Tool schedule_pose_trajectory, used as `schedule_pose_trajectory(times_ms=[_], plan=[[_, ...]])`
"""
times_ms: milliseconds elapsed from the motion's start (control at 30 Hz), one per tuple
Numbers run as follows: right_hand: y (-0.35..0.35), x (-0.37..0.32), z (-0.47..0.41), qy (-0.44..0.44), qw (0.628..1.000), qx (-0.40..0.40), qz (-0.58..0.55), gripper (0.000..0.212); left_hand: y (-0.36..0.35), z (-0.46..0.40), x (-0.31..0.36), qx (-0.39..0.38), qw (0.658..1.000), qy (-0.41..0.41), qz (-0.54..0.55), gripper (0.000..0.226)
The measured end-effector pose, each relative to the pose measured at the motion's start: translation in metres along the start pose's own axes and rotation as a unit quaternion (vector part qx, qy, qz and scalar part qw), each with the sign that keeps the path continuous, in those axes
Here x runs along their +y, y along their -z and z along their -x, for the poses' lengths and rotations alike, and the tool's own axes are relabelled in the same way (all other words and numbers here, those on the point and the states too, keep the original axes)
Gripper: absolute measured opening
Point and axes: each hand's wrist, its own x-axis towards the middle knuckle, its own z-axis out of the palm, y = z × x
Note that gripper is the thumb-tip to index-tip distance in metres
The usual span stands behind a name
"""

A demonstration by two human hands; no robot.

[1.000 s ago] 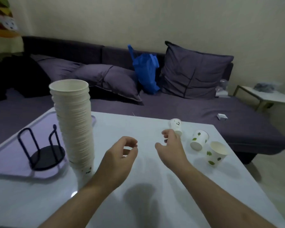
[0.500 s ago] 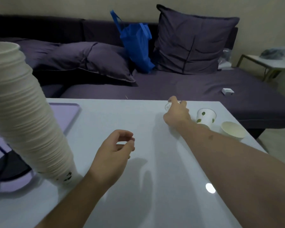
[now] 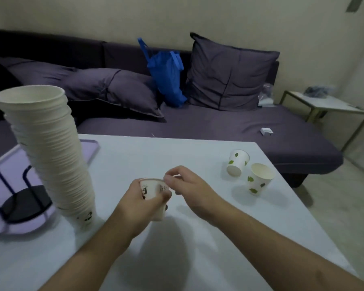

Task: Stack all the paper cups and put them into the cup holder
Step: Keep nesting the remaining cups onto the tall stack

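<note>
At frame centre my left hand (image 3: 143, 203) grips the panda cup (image 3: 153, 198); my right hand (image 3: 189, 186) pinches its rim. I'd drop it squarely onto the tall stack (image 3: 48, 148) at left, gently, since it leans beside the cup holder (image 3: 19, 198).

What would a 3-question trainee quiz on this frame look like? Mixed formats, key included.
1. True or false: the cup holder already holds the tall stack.
2. Which hand grips the panda-print cup? A) left B) right C) neither
3. Fill in: the number of leaf-print cups loose on the table is ___.

Key:
1. False; the stack stands on the table beside the holder.
2. A; the left hand wraps it, the right hand is at its rim.
3. Two: one lying on its side, one upright.
</note>
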Motion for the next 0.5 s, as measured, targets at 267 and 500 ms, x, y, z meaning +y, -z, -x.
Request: schedule_pose_trajectory(times_ms=[267,500], plan=[[0.083,0.028,-0.033,0.006,0.872,0.217,0.440,0.054,0.000,0.023,0.001,0.034,0.999,-0.002,-0.002,0.045],[0.139,0.051,-0.088,-0.151,0.719,0.196,0.649,0.083,-0.004,0.012,-0.005,0.029,1.000,-0.002,0.006,0.049]])
